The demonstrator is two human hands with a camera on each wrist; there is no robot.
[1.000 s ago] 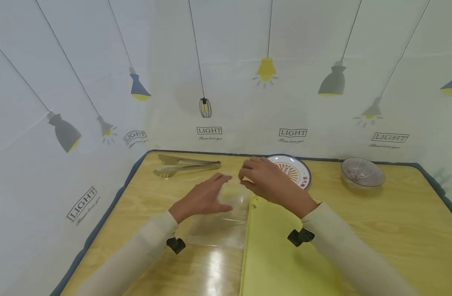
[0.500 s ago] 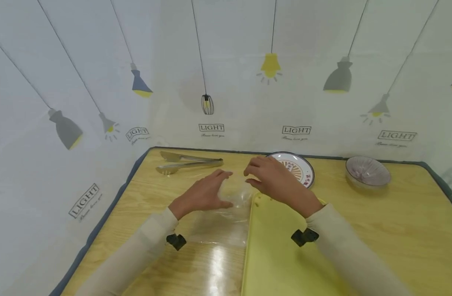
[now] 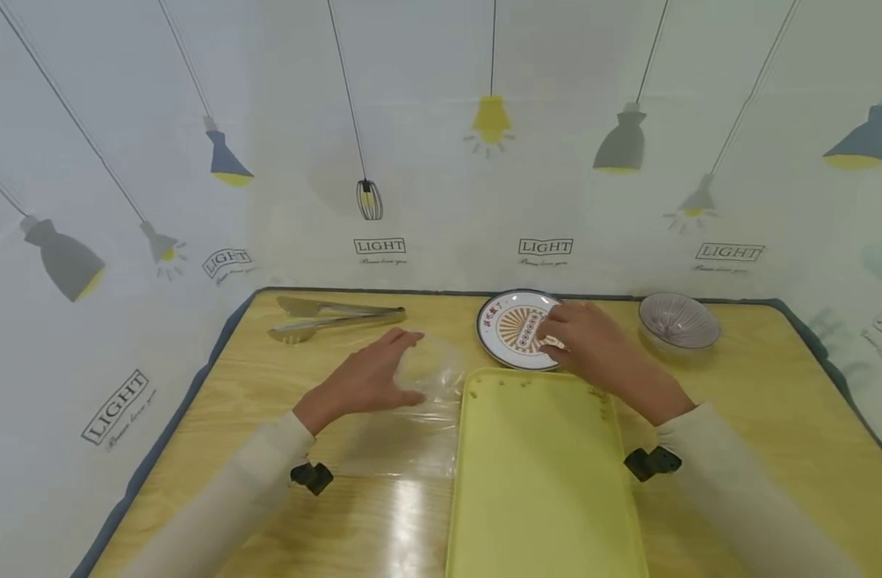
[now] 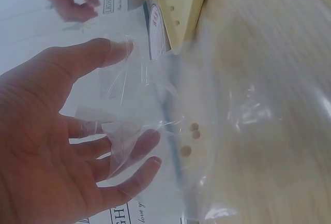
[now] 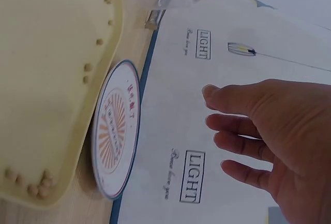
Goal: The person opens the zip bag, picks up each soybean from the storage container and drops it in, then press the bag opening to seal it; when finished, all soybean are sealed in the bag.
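Observation:
My left hand (image 3: 364, 379) holds up the mouth of a clear plastic bag (image 3: 426, 377) lying on the wooden table. In the left wrist view its thumb (image 4: 103, 53) and fingers stretch the film, and a few small beans (image 4: 189, 137) lie inside. My right hand (image 3: 592, 343) hovers over the patterned plate (image 3: 509, 329) behind the yellow tray (image 3: 542, 474). Seen from the right wrist, its fingers (image 5: 243, 131) are loosely spread and hold nothing. Small beans (image 5: 31, 182) lie scattered along the yellow tray's (image 5: 51, 79) edges, beside the plate (image 5: 116, 136).
Metal tongs (image 3: 332, 317) lie at the back left of the table. A ribbed glass bowl (image 3: 679, 321) stands at the back right. A lamp-printed screen walls in the table on three sides. Bare wood shows right of the tray.
My right hand has left the bag's mouth and moved right, over the plate. The left hand stays at the bag. The head view has shifted a little to the right.

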